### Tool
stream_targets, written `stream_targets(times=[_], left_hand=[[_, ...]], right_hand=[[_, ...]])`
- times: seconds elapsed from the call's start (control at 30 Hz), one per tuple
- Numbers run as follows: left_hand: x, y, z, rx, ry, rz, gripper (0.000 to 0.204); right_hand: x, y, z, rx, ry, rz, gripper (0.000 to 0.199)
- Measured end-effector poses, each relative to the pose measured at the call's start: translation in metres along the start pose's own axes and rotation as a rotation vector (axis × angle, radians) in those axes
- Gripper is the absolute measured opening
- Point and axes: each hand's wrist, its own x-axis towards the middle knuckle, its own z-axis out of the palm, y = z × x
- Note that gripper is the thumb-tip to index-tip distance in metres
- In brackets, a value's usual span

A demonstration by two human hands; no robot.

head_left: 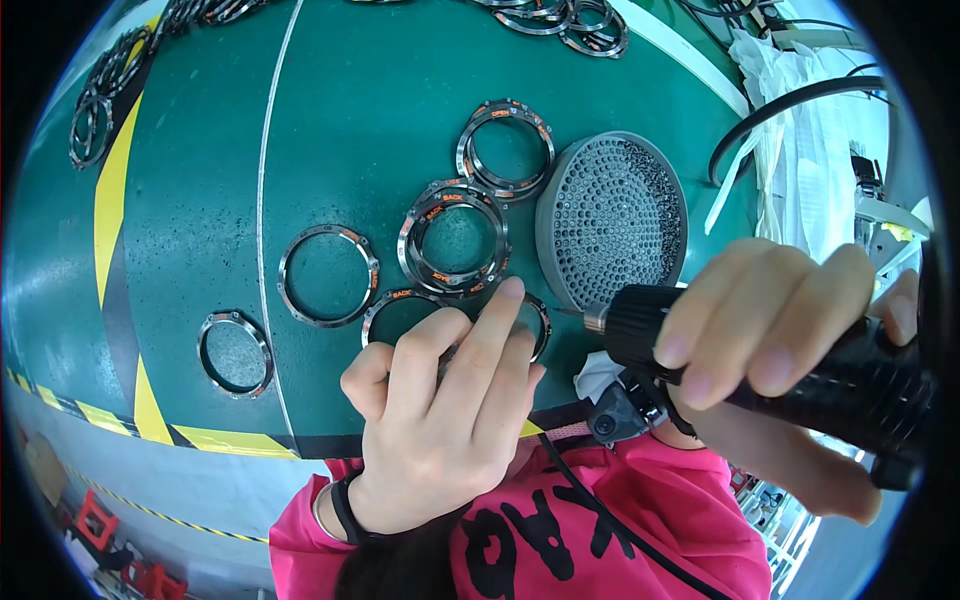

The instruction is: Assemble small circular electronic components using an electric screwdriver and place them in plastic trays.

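Observation:
My right hand (pixel 765 325) is wrapped round a black electric screwdriver (pixel 640 322). Its thin bit points left and reaches the right edge of a dark metal watch bezel ring (pixel 543 325). My left hand (pixel 445 405) lies over the near rings with bent fingers, gripping at that bezel ring; its forefinger reaches forward. Another ring arc (pixel 385 308) shows left of the hand, and the fingers hide whether both arcs are one ring. Just beyond, stacked bezel rings (pixel 405 245) with orange markings lie flat.
A round grey tray (pixel 547 240) with many small holes, some filled with tiny dark parts, stands right of the rings. More rings (pixel 372 262) lie left, with piles (pixel 595 42) at the far edge. A black cable (pixel 790 98) arches at the right beside white plastic sheeting (pixel 800 150).

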Motion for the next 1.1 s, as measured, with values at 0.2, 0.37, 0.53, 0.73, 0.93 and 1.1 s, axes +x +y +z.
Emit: stream_targets(times=[0.2, 0.37, 0.53, 0.73, 0.93, 1.1], left_hand=[[-0.001, -0.002, 0.001, -0.007, 0.0, -0.018, 0.024], [0.0, -0.005, 0.001, -0.027, 0.019, 0.022, 0.026], [-0.003, -0.008, 0.001, -0.026, 0.014, 0.021, 0.026], [-0.002, -0.002, -0.002, -0.037, 0.012, -0.036, 0.026], [-0.002, -0.003, -0.002, 0.002, -0.019, -0.049, 0.029], [0.001, -0.003, -0.002, -0.001, -0.044, -0.039, 0.03]], right_hand=[[0.001, 0.012, 0.012, 0.032, 0.017, -0.005, 0.078], [-0.002, -0.013, 0.009, 0.053, 0.027, -0.007, 0.076], [-0.005, 0.003, 0.013, 0.087, 0.041, -0.016, 0.075], [0.006, 0.016, 0.016, 0.085, 0.058, -0.034, 0.073], [0.016, 0.015, 0.011, -0.089, -0.005, 0.048, 0.083], [0.013, 0.02, 0.008, -0.087, -0.064, 0.014, 0.091]])
